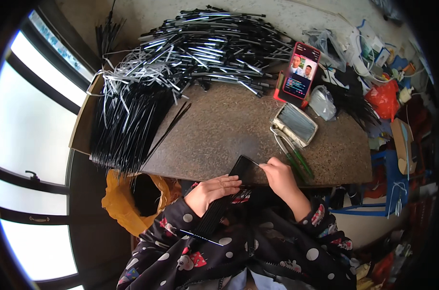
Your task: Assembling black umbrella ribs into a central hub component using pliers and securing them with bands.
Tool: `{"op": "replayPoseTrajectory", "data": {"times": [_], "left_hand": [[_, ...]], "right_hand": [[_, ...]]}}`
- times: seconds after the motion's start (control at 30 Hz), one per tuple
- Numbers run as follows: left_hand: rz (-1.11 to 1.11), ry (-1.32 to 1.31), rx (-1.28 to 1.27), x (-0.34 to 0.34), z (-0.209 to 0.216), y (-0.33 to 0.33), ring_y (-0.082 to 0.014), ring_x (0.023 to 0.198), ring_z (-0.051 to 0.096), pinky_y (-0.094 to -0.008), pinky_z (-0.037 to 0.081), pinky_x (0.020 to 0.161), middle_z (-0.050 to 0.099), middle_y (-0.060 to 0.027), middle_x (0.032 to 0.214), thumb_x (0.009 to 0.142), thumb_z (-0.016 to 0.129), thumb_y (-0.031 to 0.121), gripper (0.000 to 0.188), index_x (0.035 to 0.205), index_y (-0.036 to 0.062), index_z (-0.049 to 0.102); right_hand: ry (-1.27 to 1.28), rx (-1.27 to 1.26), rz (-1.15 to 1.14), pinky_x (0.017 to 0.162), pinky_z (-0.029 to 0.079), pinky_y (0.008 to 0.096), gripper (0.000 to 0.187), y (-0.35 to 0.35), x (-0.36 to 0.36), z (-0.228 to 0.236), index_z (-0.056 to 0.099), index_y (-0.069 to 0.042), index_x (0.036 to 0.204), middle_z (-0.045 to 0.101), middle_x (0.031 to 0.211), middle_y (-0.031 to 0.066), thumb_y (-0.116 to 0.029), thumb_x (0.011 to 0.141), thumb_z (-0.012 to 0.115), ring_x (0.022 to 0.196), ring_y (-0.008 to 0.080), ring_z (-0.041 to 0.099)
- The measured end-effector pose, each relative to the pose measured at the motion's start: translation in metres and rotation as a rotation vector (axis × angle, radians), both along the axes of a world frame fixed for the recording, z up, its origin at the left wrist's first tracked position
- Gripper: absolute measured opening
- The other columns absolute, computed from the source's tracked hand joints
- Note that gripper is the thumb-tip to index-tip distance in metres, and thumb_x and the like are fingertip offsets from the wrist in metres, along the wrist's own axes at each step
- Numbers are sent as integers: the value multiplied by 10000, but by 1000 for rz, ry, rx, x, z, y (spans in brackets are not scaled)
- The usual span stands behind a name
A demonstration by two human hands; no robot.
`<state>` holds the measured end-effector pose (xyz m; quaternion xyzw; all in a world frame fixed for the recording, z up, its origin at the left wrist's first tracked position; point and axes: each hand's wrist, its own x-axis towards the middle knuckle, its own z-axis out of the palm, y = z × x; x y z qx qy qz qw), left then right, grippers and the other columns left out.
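Observation:
A flat band of narrow black strips (pixel 212 217) slants from my lap up over the table's near edge, its far end on the tabletop. My left hand (pixel 215 192) lies across this band with its fingers together, gripping it; the thumb is hidden. My right hand (pixel 277 178) pinches a thin metal wire (pixel 255 163) whose tip meets the far right corner of the band. A slim rod with light marks (pixel 201 237) lies across the band's lower end, over my lap.
A large heap of black and silver strips (pixel 214 48) covers the table's back. Black strips with white ends (pixel 127 116) fill the left side. Green-handled pliers (pixel 292 152), a tray of thin wires (pixel 297 124) and a propped phone (pixel 300 72) stand right. A yellow bag (pixel 118 203) hangs below left.

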<state>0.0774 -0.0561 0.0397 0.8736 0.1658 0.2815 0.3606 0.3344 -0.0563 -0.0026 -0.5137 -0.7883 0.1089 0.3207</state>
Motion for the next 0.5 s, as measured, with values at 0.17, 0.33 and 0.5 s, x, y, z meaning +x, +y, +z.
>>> {"op": "replayPoseTrajectory", "data": {"times": [0.17, 0.33, 0.5], "left_hand": [[-11, -28, -25, -3, -2, -4, -377, 1188, 478, -465, 352, 1020, 522, -225, 1239, 593, 787, 385, 741, 1137, -53, 540], [6, -15, -42, -5, 4, -4, -391, 1180, 483, -476, 358, 1012, 523, -235, 1233, 610, 794, 408, 750, 1134, -64, 539], [-9, -13, -25, -2, 9, -4, -401, 1194, 469, -467, 369, 1006, 510, -245, 1246, 654, 781, 415, 704, 1112, -66, 549]], "right_hand": [[8, -25, 0, 601, 468, 353, 117, 7, -2, -9, 650, -22, 885, 538, 771, 118, -6, 786, 589, 700, 295, 575], [-6, 30, 194, 635, 485, 373, 121, 30, 26, -5, 626, -31, 891, 545, 807, 101, -45, 794, 555, 756, 286, 591], [40, -36, 200, 639, 486, 373, 92, 25, 0, -13, 612, -35, 862, 552, 815, 102, -55, 799, 549, 764, 290, 594]]}}
